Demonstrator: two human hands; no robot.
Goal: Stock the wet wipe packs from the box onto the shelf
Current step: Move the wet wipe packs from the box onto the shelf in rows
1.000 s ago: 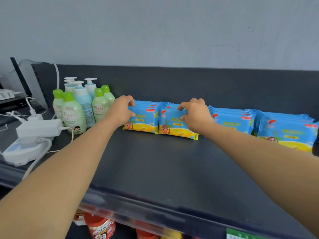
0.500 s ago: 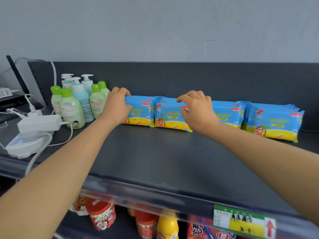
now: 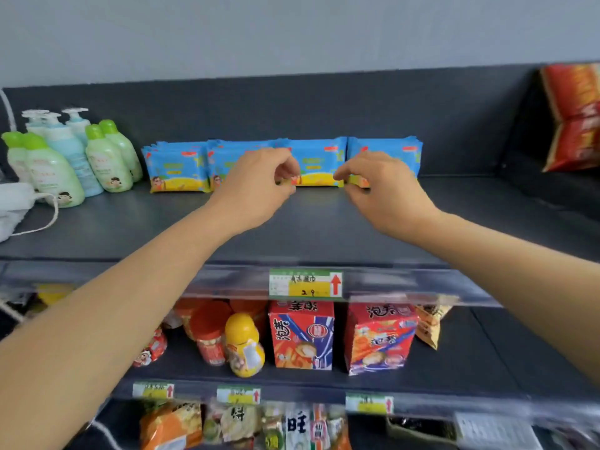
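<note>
Blue and yellow wet wipe packs stand in a row of stacks at the back of the dark top shelf [image 3: 324, 228]. The leftmost stack [image 3: 177, 167] is in full view. My left hand [image 3: 256, 190] hides much of the second stack [image 3: 224, 159], and its curled fingers pinch the lower left corner of the third stack [image 3: 319, 164]. My right hand [image 3: 383, 193] pinches the lower left corner of the fourth stack [image 3: 394, 152] between thumb and fingers. The box is out of view.
Green and blue lotion bottles [image 3: 65, 160] stand left of the packs, beside a white adapter with a cable [image 3: 16, 206]. A red snack bag [image 3: 574, 115] leans at the far right. A price label [image 3: 305, 282] marks the shelf edge; snack boxes [image 3: 302, 336] and jars fill lower shelves.
Both hands have shifted right, from the first two stacks to the third and fourth. The view has dropped, so the lower shelves now show.
</note>
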